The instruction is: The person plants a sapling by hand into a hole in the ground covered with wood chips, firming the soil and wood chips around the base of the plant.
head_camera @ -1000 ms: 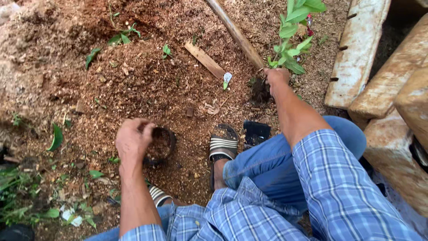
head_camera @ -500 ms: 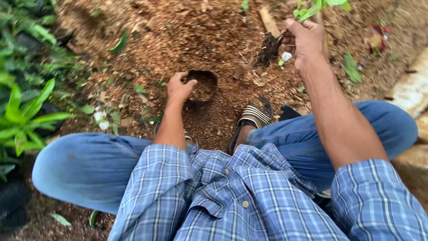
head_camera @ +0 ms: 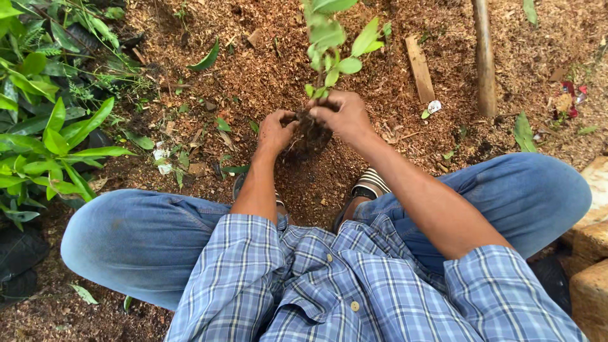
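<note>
A small green seedling (head_camera: 332,47) with a dark clump of roots and soil (head_camera: 309,136) stands upright over the brown soil in front of me. My right hand (head_camera: 345,117) grips the base of its stem at the top of the root clump. My left hand (head_camera: 275,132) presses against the left side of the same clump. The hole below is hidden by the clump and my hands. I am squatting, knees in blue jeans to either side, with a striped sandal (head_camera: 370,187) under my right arm.
Leafy green plants (head_camera: 47,136) crowd the left edge. A wooden pole (head_camera: 484,57) and a flat wood scrap (head_camera: 420,68) lie on the mulch at upper right. Pale stone blocks (head_camera: 589,266) sit at the right edge.
My right hand has carried the seedling from the upper right to the centre. My left hand has left the rim of the hole and now touches the root clump.
</note>
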`<state>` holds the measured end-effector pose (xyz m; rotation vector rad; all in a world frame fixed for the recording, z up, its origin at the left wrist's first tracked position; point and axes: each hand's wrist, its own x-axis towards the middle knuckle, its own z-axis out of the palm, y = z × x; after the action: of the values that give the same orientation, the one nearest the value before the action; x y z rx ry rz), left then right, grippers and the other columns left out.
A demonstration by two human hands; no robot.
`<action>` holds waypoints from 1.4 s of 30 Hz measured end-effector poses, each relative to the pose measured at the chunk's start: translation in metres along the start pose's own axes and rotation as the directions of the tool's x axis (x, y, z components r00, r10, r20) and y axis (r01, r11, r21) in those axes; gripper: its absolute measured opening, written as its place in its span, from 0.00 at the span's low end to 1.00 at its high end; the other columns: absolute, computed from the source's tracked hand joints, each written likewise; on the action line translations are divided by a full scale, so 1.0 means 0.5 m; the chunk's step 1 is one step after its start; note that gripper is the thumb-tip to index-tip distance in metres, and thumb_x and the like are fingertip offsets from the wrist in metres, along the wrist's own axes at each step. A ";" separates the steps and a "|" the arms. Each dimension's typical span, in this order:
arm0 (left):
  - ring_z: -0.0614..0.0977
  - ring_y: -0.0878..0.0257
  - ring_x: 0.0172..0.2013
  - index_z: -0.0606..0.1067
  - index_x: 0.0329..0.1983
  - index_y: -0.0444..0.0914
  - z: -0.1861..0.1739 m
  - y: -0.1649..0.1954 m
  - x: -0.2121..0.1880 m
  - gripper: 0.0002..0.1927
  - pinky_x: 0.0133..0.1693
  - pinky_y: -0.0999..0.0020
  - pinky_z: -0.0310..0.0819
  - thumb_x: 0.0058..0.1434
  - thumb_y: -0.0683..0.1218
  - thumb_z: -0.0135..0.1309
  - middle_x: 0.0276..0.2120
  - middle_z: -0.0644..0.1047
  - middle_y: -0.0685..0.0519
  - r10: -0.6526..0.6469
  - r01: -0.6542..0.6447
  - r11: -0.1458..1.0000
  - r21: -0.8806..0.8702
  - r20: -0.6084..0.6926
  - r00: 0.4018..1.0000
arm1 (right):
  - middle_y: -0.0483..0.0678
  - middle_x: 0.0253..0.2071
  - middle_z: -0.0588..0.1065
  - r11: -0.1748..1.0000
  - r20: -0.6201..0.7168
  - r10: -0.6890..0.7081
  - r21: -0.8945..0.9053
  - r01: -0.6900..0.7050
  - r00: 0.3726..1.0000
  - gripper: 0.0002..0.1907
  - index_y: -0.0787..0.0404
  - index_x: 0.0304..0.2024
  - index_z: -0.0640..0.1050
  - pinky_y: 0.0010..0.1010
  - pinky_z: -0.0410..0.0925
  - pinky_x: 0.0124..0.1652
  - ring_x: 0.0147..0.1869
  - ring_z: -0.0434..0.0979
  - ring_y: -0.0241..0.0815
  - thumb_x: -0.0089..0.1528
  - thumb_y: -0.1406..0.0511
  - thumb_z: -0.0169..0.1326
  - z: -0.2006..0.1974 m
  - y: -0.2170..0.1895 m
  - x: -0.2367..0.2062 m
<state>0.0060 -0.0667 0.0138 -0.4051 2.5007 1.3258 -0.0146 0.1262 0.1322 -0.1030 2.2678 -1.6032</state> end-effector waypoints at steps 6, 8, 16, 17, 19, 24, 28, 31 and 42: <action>0.83 0.56 0.50 0.81 0.52 0.44 -0.014 -0.008 -0.008 0.17 0.53 0.60 0.75 0.59 0.41 0.60 0.49 0.82 0.51 0.085 -0.086 0.995 -0.045 -0.022 0.996 | 0.48 0.37 0.83 0.921 0.002 0.002 -0.389 -0.001 1.000 0.11 0.58 0.42 0.85 0.38 0.74 0.42 0.38 0.82 0.41 0.59 0.62 0.66 0.047 0.099 0.026; 0.83 0.57 0.50 0.81 0.53 0.45 -0.027 -0.001 -0.013 0.19 0.54 0.60 0.76 0.56 0.41 0.62 0.50 0.82 0.51 0.124 -0.125 0.991 -0.051 -0.008 0.992 | 0.51 0.39 0.83 0.899 0.017 0.000 -0.437 0.008 1.000 0.11 0.57 0.44 0.85 0.40 0.74 0.44 0.40 0.82 0.44 0.60 0.61 0.66 0.046 0.118 0.036; 0.81 0.56 0.49 0.79 0.56 0.46 -0.055 0.053 -0.065 0.25 0.53 0.60 0.75 0.53 0.44 0.69 0.47 0.80 0.50 -0.009 0.006 0.993 0.122 0.023 1.000 | 0.51 0.43 0.84 0.890 0.045 -0.126 -0.435 0.133 0.991 0.13 0.54 0.45 0.85 0.53 0.70 0.48 0.43 0.84 0.48 0.57 0.62 0.66 0.035 0.148 0.036; 0.81 0.55 0.49 0.79 0.56 0.45 -0.054 0.060 -0.071 0.26 0.53 0.60 0.75 0.53 0.43 0.69 0.46 0.79 0.48 0.025 -0.025 0.987 0.160 0.003 1.000 | 0.50 0.44 0.83 0.901 0.069 -0.113 -0.413 0.132 0.991 0.13 0.53 0.45 0.85 0.39 0.76 0.44 0.41 0.85 0.46 0.57 0.62 0.64 0.034 0.152 0.030; 0.81 0.55 0.48 0.79 0.56 0.44 -0.053 0.067 -0.077 0.29 0.53 0.60 0.77 0.48 0.43 0.70 0.49 0.77 0.49 0.074 -0.080 0.991 0.111 0.061 0.995 | 0.54 0.38 0.83 0.889 0.100 -0.102 -0.437 0.136 0.990 0.13 0.56 0.46 0.85 0.41 0.75 0.42 0.38 0.84 0.49 0.58 0.64 0.64 0.030 0.160 0.019; 0.77 0.55 0.57 0.69 0.59 0.32 -0.039 0.053 -0.048 0.39 0.59 0.57 0.70 0.45 0.43 0.74 0.54 0.74 0.47 0.419 -0.386 0.875 -0.293 0.055 0.906 | 0.58 0.32 0.80 0.862 0.117 -0.275 -0.411 0.299 0.954 0.10 0.63 0.40 0.83 0.43 0.74 0.36 0.33 0.82 0.53 0.57 0.66 0.62 0.033 0.171 0.017; 0.78 0.54 0.57 0.72 0.56 0.31 -0.015 0.037 -0.020 0.33 0.59 0.57 0.71 0.49 0.44 0.73 0.54 0.79 0.46 0.402 -0.380 0.860 -0.341 -0.007 0.915 | 0.59 0.28 0.78 0.873 0.092 -0.235 -0.418 0.252 0.968 0.10 0.65 0.32 0.81 0.46 0.72 0.35 0.31 0.81 0.55 0.59 0.63 0.64 0.039 0.174 0.023; 0.83 0.55 0.47 0.75 0.49 0.32 -0.007 0.045 -0.018 0.26 0.52 0.58 0.77 0.50 0.46 0.73 0.44 0.82 0.47 0.317 -0.305 0.942 -0.140 0.070 0.946 | 0.60 0.28 0.78 0.859 0.088 -0.188 -0.469 0.207 0.978 0.09 0.66 0.31 0.81 0.46 0.72 0.35 0.31 0.81 0.55 0.59 0.65 0.62 0.039 0.179 0.024; 0.83 0.55 0.46 0.78 0.46 0.36 -0.025 0.091 -0.061 0.18 0.50 0.59 0.77 0.54 0.44 0.69 0.44 0.82 0.49 0.413 -0.418 0.902 -0.107 -0.070 0.908 | 0.52 0.33 0.78 0.737 0.145 -0.100 -0.654 0.171 0.984 0.08 0.62 0.43 0.79 0.44 0.72 0.31 0.30 0.77 0.47 0.65 0.65 0.54 0.048 0.177 -0.003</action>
<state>0.0160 -0.0491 0.0661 0.0907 2.6503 1.6415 0.0077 0.1363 0.0439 -0.5298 2.6858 -0.7281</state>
